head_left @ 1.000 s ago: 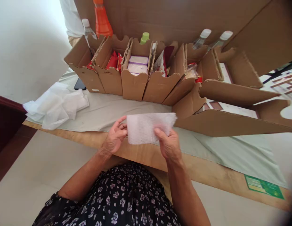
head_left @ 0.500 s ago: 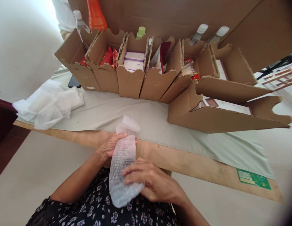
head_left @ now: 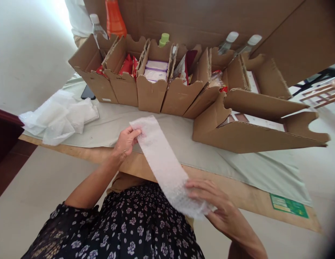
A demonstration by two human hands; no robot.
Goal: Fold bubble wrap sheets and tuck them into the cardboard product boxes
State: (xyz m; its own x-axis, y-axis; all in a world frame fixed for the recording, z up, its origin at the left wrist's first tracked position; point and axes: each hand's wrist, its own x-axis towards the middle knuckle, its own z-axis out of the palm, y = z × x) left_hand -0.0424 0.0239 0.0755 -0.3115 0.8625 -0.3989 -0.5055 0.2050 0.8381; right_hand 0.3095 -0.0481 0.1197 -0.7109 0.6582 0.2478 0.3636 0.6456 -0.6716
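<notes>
A long white strip of bubble wrap stretches diagonally between my two hands, above the table's near edge. My left hand pinches its upper end, fingers closed on the corner. My right hand grips its lower end close to my body, fingers curled over the wrap. The strip is pulled out flat and straight.
A wooden table carries a pale cloth. A row of open cardboard boxes holds packets and bottles at the back. Two flat cardboard trays lie at right. A pile of plastic wrap sits at left, beside a dark phone.
The bubble wrap, held as a short folded piece and then bunched upright, is now drawn out into a long flat strip. My right hand has moved down and right; my left has risen.
</notes>
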